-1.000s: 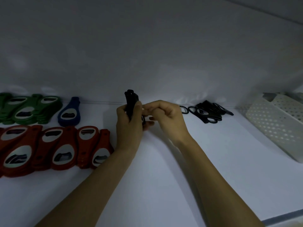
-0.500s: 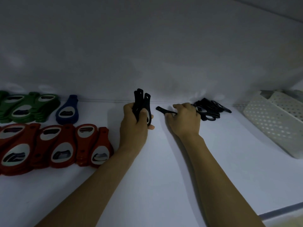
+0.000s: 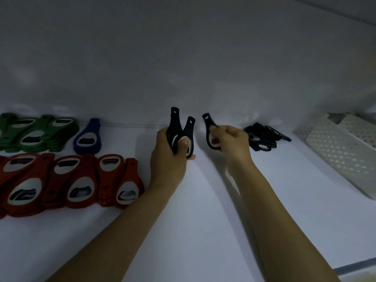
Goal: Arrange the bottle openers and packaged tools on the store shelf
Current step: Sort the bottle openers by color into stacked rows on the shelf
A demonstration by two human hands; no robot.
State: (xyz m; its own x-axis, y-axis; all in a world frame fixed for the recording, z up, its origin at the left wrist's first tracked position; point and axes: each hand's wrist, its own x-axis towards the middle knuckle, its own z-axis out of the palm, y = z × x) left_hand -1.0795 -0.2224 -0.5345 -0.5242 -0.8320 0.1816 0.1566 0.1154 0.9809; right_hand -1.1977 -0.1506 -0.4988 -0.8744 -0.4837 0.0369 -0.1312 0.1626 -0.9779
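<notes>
My left hand (image 3: 169, 157) grips a small bunch of black bottle openers (image 3: 180, 130) upright above the white shelf (image 3: 203, 210), their handles fanned apart at the top. My right hand (image 3: 232, 143) pinches a single black bottle opener (image 3: 209, 129), lifted off the shelf just right of the bunch. A loose pile of black openers (image 3: 262, 137) lies behind my right hand near the back wall. Red openers (image 3: 67, 184) lie in an overlapping row at the left, green openers (image 3: 34, 133) behind them, and one blue opener (image 3: 88, 139) beside the green ones.
A white perforated plastic basket (image 3: 341, 153) sits at the right end of the shelf, with a second one behind it. The shelf's front edge (image 3: 354, 269) runs across the lower right. A white back wall rises behind the openers.
My right hand reached to the black pile, picked up one opener and has carried it back left toward the bunch. My left hand kept its bunch, now fanned wider.
</notes>
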